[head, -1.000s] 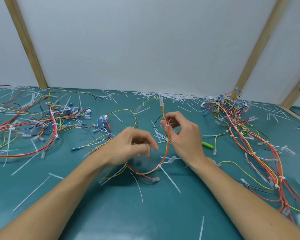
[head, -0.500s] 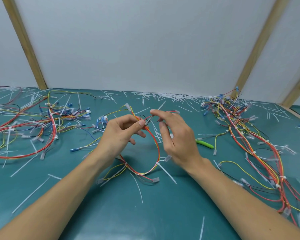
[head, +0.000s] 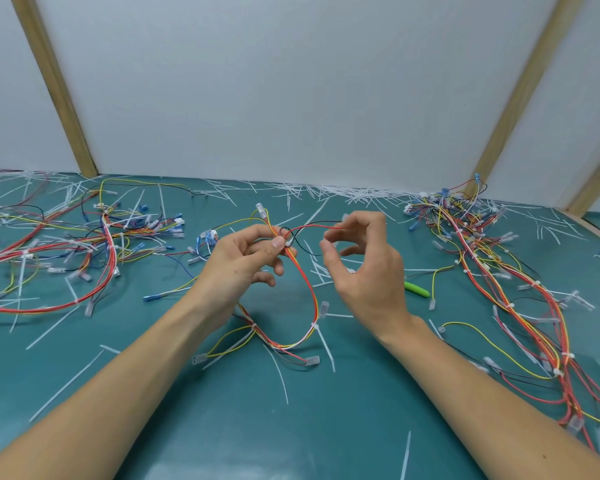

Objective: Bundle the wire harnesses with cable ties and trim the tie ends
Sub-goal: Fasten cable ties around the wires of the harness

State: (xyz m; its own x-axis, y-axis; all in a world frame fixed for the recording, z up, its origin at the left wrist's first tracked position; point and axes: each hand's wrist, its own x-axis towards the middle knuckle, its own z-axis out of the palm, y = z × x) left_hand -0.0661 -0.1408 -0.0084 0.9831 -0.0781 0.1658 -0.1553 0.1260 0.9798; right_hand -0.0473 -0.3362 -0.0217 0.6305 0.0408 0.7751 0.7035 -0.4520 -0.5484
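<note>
Left hand pinches harness; right hand pinches its red wire, above mat.

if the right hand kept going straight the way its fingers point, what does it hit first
Probably the left hand, which pinches the red and yellow wire bundle. The right hand points leftward at it across a small gap; depth is unclear.
</note>
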